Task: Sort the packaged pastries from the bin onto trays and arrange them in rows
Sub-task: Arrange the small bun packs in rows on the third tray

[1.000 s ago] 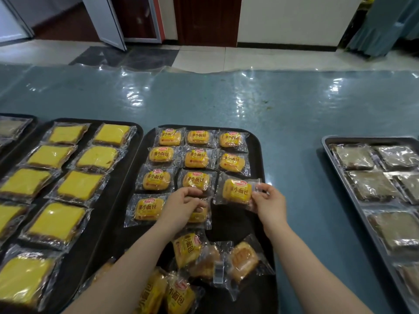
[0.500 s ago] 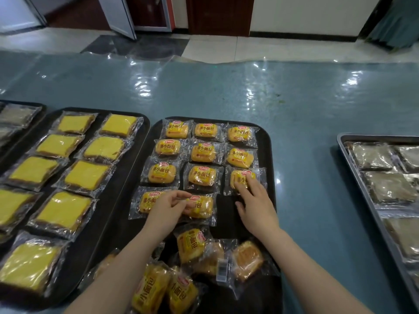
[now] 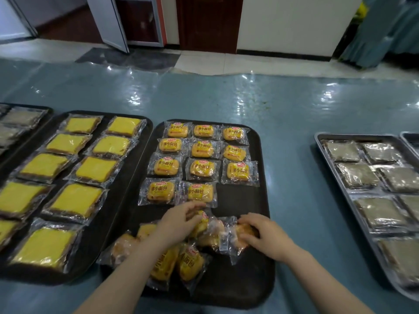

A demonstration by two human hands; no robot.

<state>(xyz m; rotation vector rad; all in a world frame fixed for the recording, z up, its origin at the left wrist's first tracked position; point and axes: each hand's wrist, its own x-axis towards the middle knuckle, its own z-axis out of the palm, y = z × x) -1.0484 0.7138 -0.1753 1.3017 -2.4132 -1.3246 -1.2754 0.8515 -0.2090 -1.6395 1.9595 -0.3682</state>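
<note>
A: Centre: black tray [image 3: 264, 223], rows of wrapped small buns [image 3: 201, 168] across its far half. Three full rows of three, then a fourth row of two; slot at 3 o'clock of the last bun [image 3: 200, 193] still bare.

B: And the loose stock?

A: Heap of unsorted packets [image 3: 179, 259] at the tray's 6 o'clock end, overlapping and tilted. Left hand [image 3: 179, 223] at the heap's 11 o'clock edge, fingers curled over a packet [image 3: 202, 219]; whether pinching it, cannot tell. Right hand [image 3: 264, 234] at the heap's 3 o'clock side, fingers bent down onto a clear-wrapped bun [image 3: 241, 230], thumb hidden, grip not readable.

B: Handling?

A: Probably light, soft and easily squashed; glossy film likely slippery and crinkly. Best taken across the bun's two short sides with a gentle pinch, or by the crimped end seal; never pressed from above.

B: Neighbours?

A: At 9 o'clock, tray of yellow cake slices [image 3: 88, 201]; at 3 o'clock, metal tray [image 3: 335, 168] of grey-brown packets, well apart.
</note>
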